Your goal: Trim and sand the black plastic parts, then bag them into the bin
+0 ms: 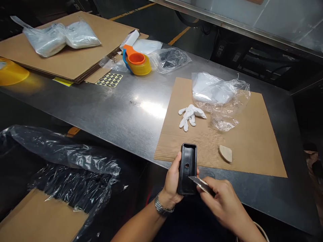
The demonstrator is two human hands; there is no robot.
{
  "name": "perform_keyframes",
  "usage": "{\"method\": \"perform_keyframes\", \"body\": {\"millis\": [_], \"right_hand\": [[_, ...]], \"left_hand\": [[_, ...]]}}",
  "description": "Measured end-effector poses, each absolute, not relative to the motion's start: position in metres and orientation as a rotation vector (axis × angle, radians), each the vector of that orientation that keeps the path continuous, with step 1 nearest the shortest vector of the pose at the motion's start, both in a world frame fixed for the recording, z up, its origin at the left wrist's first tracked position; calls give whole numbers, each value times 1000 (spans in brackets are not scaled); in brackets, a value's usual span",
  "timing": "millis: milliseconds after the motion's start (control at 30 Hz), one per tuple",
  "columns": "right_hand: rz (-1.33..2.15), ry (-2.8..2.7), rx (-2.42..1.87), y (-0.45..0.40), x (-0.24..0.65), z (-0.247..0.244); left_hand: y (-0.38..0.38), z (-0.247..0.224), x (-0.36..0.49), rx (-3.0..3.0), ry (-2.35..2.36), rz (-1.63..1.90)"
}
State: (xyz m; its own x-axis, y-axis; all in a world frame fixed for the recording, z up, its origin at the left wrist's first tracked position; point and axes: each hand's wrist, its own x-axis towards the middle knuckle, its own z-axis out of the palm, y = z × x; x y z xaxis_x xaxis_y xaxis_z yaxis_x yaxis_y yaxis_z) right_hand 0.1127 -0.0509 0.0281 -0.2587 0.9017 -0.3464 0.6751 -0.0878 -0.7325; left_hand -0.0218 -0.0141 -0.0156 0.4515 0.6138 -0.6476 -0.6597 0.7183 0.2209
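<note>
Left hand (173, 183): comes up from the lower edge of the view, wristwatch (161, 205) on the wrist; fingers curled part-closed around the sides of the black tray-shaped part (187, 186), thumb along its left edge. Right hand (222, 198): enters from the lower right, fingers closed on a utility knife (205, 186), blade pointing up and left, over the part's right edge near its lower end. Contact between blade and part: cannot tell.

Black part: held in front of the near edge of the metal table (131, 117), long axis roughly away from the body. Open face up; oblong, rounded corners, raised rim, recessed interior, one small round hole near mid-length. Surface dark, slightly glossy.

Beyond it, cardboard sheet (252, 134) on the table, bearing a beige wedge-shaped piece (225, 153), white glove (190, 116) and clear plastic bag (219, 94).
</note>
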Motion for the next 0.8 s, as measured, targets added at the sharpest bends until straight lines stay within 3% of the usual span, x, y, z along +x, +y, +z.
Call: {"method": "perform_keyframes", "body": {"millis": [333,567,800], "right_hand": [[1087,-1933,-1810,-55,111,22],[1359,-1406,-1707,-53,127,22],[1544,-1404,-1703,-81,129,33]], "left_hand": [[-16,-15,-16,-62,801,822],[-8,-15,-18,-96,740,864],[2,-7,-17,-98,776,963]]}}
